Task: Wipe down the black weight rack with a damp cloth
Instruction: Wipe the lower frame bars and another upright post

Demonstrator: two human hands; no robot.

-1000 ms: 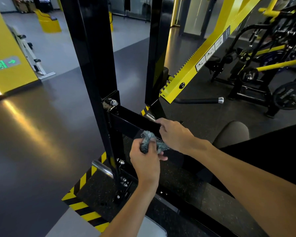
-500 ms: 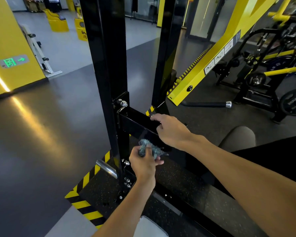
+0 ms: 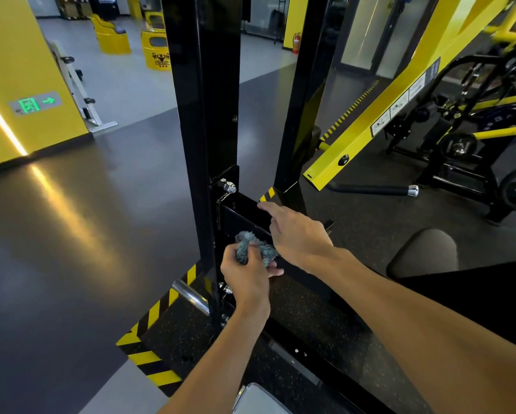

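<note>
The black weight rack (image 3: 204, 109) rises in front of me as two glossy uprights joined low down by a black crossbar (image 3: 245, 211). My left hand (image 3: 246, 274) grips a bunched grey-blue cloth (image 3: 246, 245) against the front face of that crossbar, just below its top edge. My right hand (image 3: 295, 231) hovers over the crossbar's top with fingers stretched forward, the index finger reaching toward the far upright (image 3: 301, 94). It holds nothing, and whether it touches the bar is unclear.
A chrome peg (image 3: 191, 295) sticks out at the rack's base beside yellow-black hazard striping (image 3: 155, 318). A yellow angled beam (image 3: 394, 94) crosses on the right, with weight machines (image 3: 474, 138) behind. A grey padded seat (image 3: 424, 252) sits at right. Dark rubber floor (image 3: 86, 222) lies to the left.
My right hand has lifted its grip from the crossbar's top edge and stretched its fingers forward. My left hand keeps the cloth low on the crossbar's face. My head has moved closer.
</note>
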